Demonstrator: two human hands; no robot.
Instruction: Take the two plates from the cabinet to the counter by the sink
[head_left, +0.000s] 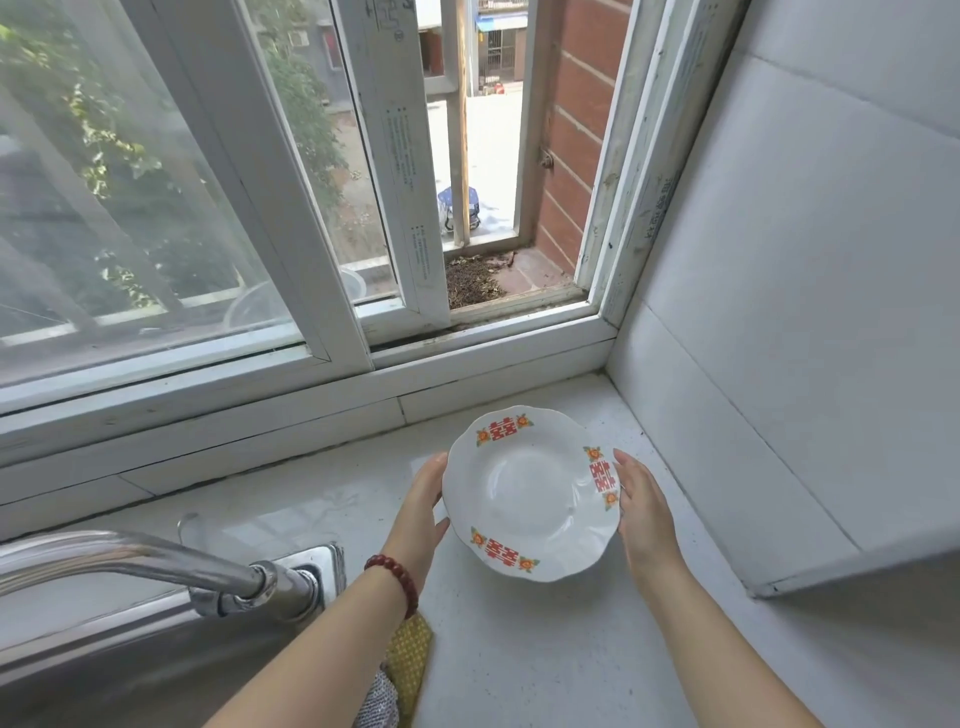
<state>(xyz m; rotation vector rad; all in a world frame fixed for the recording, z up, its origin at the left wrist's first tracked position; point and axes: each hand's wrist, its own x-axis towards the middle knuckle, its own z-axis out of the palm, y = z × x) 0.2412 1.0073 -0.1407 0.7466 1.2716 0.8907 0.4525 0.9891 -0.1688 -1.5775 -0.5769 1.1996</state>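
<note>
Right now your left hand (422, 506) and right hand (638, 501) flank a white plate (530, 493) with a scalloped rim and red-and-orange prints. Your left fingers press against its left edge; your right fingertips touch its right rim by one of the prints. Whether the plate rests on the pale counter (519, 654) or hangs just above it, you cannot tell, nor whether a second plate sits under it. A red bead bracelet (396, 577) circles your left wrist. The chrome faucet (171, 566) and sink (104, 670) lie to your left, a yellow cloth (408, 660) beside the sink's edge.
</note>
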